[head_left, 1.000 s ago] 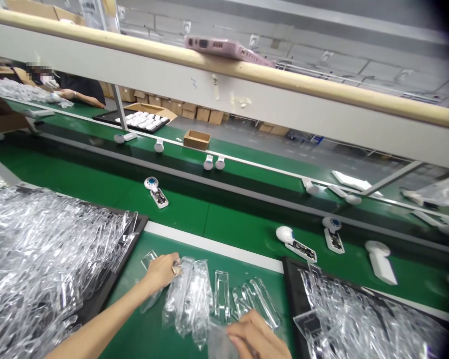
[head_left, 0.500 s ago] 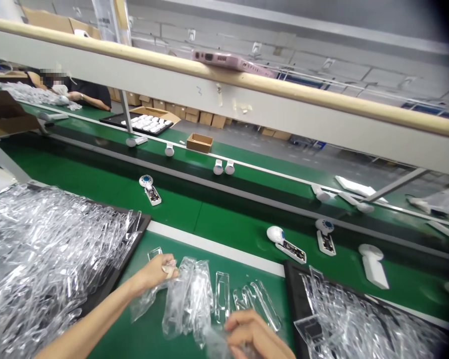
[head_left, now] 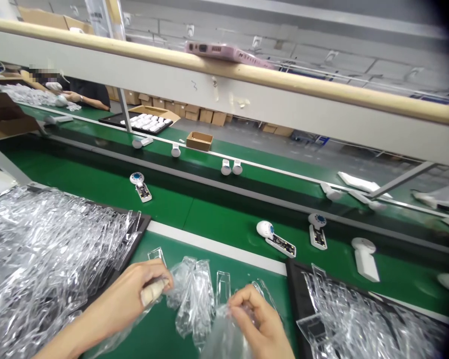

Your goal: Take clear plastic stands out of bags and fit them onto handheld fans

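Observation:
My left hand (head_left: 142, 289), with a pale wrap on one finger, is closed on the edge of a clear plastic bag (head_left: 112, 339) that trails down toward my forearm. My right hand (head_left: 256, 319) pinches a second fold of clear plastic film (head_left: 224, 339). Between the hands, a crumpled clear blister sleeve (head_left: 194, 299) lies on the green bench mat (head_left: 160, 329). Upright clear moulded inserts (head_left: 223, 286) stand just behind my right fingers, which partly hide others. A heap of clear plastic packaging (head_left: 41, 254) fills a black tray on my left.
A second black tray (head_left: 292, 294) of clear plastics lies on my right. White handheld devices with exposed circuit boards (head_left: 279, 239) ride the green conveyor belts. A pink phone (head_left: 228, 52) rests on a beige rail overhead. A co-worker's arm (head_left: 86, 98) works at the far left.
My hands have drawn closer together, and the left has rotated, showing its wrapped finger. The right hand has risen over the inserts. Devices on the belt have shifted left in view.

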Available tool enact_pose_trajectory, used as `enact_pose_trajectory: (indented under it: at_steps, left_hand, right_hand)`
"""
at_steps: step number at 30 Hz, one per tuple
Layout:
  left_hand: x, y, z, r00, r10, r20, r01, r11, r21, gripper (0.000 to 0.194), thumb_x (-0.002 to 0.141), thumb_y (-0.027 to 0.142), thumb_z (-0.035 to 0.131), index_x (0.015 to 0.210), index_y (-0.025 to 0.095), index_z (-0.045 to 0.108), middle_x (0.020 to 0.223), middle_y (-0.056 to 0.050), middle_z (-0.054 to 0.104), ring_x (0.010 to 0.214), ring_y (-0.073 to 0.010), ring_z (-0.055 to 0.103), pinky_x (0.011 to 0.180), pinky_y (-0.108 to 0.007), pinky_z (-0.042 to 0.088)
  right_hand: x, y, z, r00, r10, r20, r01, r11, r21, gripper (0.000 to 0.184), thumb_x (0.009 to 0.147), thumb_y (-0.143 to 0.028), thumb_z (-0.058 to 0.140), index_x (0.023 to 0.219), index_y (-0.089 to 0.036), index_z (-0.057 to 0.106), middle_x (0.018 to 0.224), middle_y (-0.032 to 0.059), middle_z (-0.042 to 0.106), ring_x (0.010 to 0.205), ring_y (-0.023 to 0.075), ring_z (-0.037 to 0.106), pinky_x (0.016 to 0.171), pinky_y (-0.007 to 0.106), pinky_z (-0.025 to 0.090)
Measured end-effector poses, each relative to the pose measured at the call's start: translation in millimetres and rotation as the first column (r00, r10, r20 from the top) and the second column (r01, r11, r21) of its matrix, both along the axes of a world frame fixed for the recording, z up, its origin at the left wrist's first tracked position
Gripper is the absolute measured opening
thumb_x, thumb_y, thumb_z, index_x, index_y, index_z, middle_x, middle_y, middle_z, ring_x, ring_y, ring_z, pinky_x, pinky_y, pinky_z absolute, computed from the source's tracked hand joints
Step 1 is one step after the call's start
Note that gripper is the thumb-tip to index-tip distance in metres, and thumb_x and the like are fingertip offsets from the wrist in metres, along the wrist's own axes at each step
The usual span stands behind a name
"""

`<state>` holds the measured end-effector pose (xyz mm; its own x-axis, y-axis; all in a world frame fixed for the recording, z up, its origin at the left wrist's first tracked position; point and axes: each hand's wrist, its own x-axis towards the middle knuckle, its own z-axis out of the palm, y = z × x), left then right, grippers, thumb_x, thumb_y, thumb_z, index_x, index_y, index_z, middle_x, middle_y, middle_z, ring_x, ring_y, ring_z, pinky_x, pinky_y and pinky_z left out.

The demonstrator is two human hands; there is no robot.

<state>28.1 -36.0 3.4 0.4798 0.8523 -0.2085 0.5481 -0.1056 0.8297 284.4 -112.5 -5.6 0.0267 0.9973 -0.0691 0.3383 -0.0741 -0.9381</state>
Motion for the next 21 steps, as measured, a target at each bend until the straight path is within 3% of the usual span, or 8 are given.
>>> enact_pose_trajectory:
  at_steps: [3, 7, 10, 12, 14, 16, 18, 21]
  left_hand:
    - [-14, 4, 14.6, 0.996, 0.071, 0.051, -0.07, 0.997, -0.038, 0.021, 0.081, 0.037, 0.051, 0.073, 0.022, 0.064, 0.075, -0.003, 0.062, 0.068, -0.0186, 0.056, 0.061, -0.025, 0.041]
    - [-22, 17, 27.9, 0.963, 0.208, 0.173, -0.196, 0.977, -0.081, 0.019, 0.074, 0.039, 0.06, 0.072, 0.021, 0.062, 0.06, -0.001, 0.055, 0.052, -0.0139, 0.046, 0.047, -0.021, 0.034]
    - [-17, 25, 34.3, 0.944, 0.237, 0.23, -0.232, 0.971, -0.05, 0.019, 0.074, 0.039, 0.06, 0.071, 0.021, 0.06, 0.058, 0.001, 0.052, 0.05, -0.0119, 0.042, 0.045, -0.02, 0.032]
    - [-11, 33, 29.6, 0.948, 0.216, 0.232, -0.217, 0.976, -0.02, 0.019, 0.074, 0.039, 0.058, 0.069, 0.02, 0.058, 0.059, 0.001, 0.053, 0.052, -0.0124, 0.044, 0.047, -0.02, 0.033]
    - [-5, 46, 12.6, 0.967, 0.191, 0.166, -0.199, 0.98, 0.029, 0.021, 0.076, 0.038, 0.054, 0.068, 0.02, 0.058, 0.064, 0.0, 0.057, 0.058, -0.0145, 0.049, 0.052, -0.021, 0.037]
    - [2, 61, -15.7, 0.989, 0.146, -0.002, -0.145, 0.987, 0.072, 0.022, 0.079, 0.037, 0.048, 0.074, 0.019, 0.061, 0.074, -0.003, 0.063, 0.07, -0.018, 0.056, 0.062, -0.023, 0.041]
    - [12, 74, -48.5, 0.976, 0.053, -0.213, -0.044, 0.998, 0.049, 0.025, 0.079, 0.032, 0.044, 0.09, 0.02, 0.064, 0.088, -0.004, 0.068, 0.083, -0.0208, 0.061, 0.072, -0.026, 0.043]
    - [30, 85, -88.9, 0.937, -0.072, -0.341, 0.071, 0.997, -0.017, 0.039, 0.075, 0.025, 0.046, 0.111, 0.025, 0.061, 0.098, -0.004, 0.07, 0.093, -0.0231, 0.062, 0.078, -0.028, 0.042]
  right_hand:
    - [3, 19, -27.2, 0.999, -0.002, 0.05, 0.007, 0.996, -0.09, 0.019, 0.083, -0.035, 0.045, 0.074, -0.022, 0.056, 0.066, -0.0016, 0.058, 0.061, 0.014, 0.055, 0.058, 0.023, 0.042]
    - [-3, 53, -79.7, 0.936, 0.071, 0.346, 0.027, 0.962, -0.27, 0.011, 0.08, -0.025, 0.049, 0.082, -0.02, 0.059, 0.086, 0.0038, 0.066, 0.083, 0.0175, 0.06, 0.076, 0.026, 0.042]
    - [-11, 72, -113.4, 0.896, 0.094, 0.433, 0.07, 0.935, -0.349, 0.012, 0.076, -0.021, 0.055, 0.086, -0.018, 0.061, 0.086, 0.0076, 0.068, 0.084, 0.0223, 0.061, 0.075, 0.03, 0.041]
    - [-17, 80, -127.4, 0.879, 0.111, 0.463, 0.074, 0.929, -0.363, 0.011, 0.075, -0.02, 0.055, 0.084, -0.019, 0.062, 0.082, 0.0078, 0.068, 0.082, 0.0237, 0.062, 0.072, 0.03, 0.041]
    - [-23, 84, -133.0, 0.87, 0.127, 0.477, 0.059, 0.932, -0.356, 0.01, 0.077, -0.017, 0.052, 0.079, -0.02, 0.062, 0.078, 0.0061, 0.068, 0.08, 0.0229, 0.063, 0.071, 0.029, 0.04]
    - [-26, 85, -129.5, 0.868, 0.141, 0.475, 0.032, 0.941, -0.337, 0.013, 0.078, -0.015, 0.049, 0.074, -0.02, 0.061, 0.076, 0.0042, 0.067, 0.078, 0.0209, 0.063, 0.071, 0.027, 0.04]
    - [-27, 80, -116.0, 0.873, 0.153, 0.462, 0.001, 0.949, -0.316, 0.016, 0.079, -0.014, 0.046, 0.071, -0.021, 0.059, 0.074, 0.0021, 0.066, 0.076, 0.0184, 0.062, 0.07, 0.025, 0.04]
    - [-22, 57, -82.1, 0.894, 0.179, 0.411, -0.082, 0.966, -0.244, 0.017, 0.084, -0.02, 0.043, 0.074, -0.022, 0.056, 0.072, -0.0013, 0.064, 0.071, 0.0153, 0.06, 0.067, 0.022, 0.04]
